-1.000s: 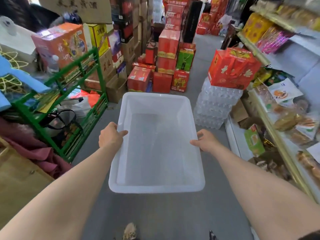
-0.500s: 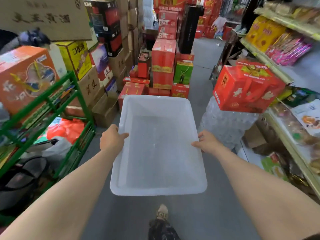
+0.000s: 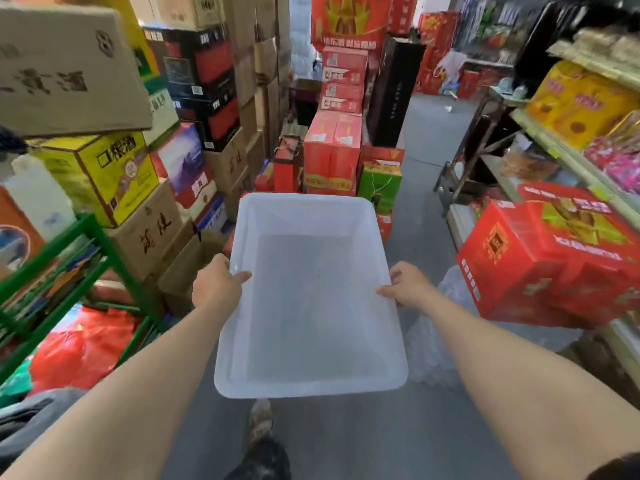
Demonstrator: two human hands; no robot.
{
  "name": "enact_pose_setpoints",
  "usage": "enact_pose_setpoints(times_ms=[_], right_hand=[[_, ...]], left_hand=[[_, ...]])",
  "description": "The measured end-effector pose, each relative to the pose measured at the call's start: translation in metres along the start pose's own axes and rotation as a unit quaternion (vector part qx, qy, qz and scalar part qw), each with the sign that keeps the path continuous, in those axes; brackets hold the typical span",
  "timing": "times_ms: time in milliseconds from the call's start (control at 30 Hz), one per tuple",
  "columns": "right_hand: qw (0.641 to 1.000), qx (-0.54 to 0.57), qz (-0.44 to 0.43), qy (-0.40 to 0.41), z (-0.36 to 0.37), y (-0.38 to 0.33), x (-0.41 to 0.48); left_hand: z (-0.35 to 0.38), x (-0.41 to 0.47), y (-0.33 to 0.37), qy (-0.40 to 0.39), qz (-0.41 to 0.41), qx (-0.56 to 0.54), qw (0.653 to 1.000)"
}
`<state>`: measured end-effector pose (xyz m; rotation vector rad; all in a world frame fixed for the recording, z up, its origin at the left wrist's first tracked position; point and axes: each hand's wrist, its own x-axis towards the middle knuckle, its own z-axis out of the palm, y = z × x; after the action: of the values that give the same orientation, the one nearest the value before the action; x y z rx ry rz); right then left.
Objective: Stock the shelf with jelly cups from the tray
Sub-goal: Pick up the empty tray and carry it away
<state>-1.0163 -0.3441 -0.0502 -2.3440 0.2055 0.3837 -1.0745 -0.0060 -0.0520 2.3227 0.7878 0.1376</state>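
- As a person faces down a crowded shop aisle, two bare hands carry one translucent white tray [image 3: 311, 389] between them, clear of the grey floor [image 3: 363, 445].
- The left hand [image 3: 216, 287] grips the tray's left long rim, with the thumb hooked over the edge to the inside and the fingers curled beneath, out of sight.
- The right hand [image 3: 407, 285] grips the opposite long rim at about the same point along it, thumb lying on top, fingers wrapped under.
- The tray is rectangular, open side up and held about level. Its long axis runs straight away from the person, with one short end near the body and the other pointing down the aisle.
- Inside the tray, the whole pale bottom is in plain sight from wall to wall.
- One shoe [image 3: 261, 420] shows on the floor below the tray's near end, between the two forearms.
- Outward of the right hand sits one large red carton [image 3: 540, 258]. Above and beyond it rises the shelf [image 3: 554, 150], carrying yellow packs [image 3: 581, 98] and pink packs [image 3: 620, 161] too blurred to count.
- Just below the right wrist lies a clear plastic-wrapped pack [image 3: 433, 348], its contents indistinct.
- Outward of the left hand stands one green metal rack [image 3: 104, 258], with one yellow carton [image 3: 110, 174] on a brown carton [image 3: 149, 233] behind it.
- Under the left forearm, one red bag [image 3: 83, 344] lies low beside the rack.
- Ahead of both hands, past the tray's far end, a stack of red cartons [image 3: 332, 157] stands with one green box [image 3: 379, 183] just beside it.
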Motion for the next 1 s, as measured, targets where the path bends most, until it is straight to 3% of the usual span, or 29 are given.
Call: enact_pose_setpoints(times_ms=[400,1000], right_hand=[[0.997,-0.049,0.017,0.057,-0.053,-0.136,0.280],[0.997,-0.051,-0.015,0.055,-0.185,-0.244,0.676]], left_hand=[[0.058,0.321,0.163,-0.040,0.079,0.022,0.996],[0.186,0.635,0.405,-0.024,0.052,-0.023,0.998]])
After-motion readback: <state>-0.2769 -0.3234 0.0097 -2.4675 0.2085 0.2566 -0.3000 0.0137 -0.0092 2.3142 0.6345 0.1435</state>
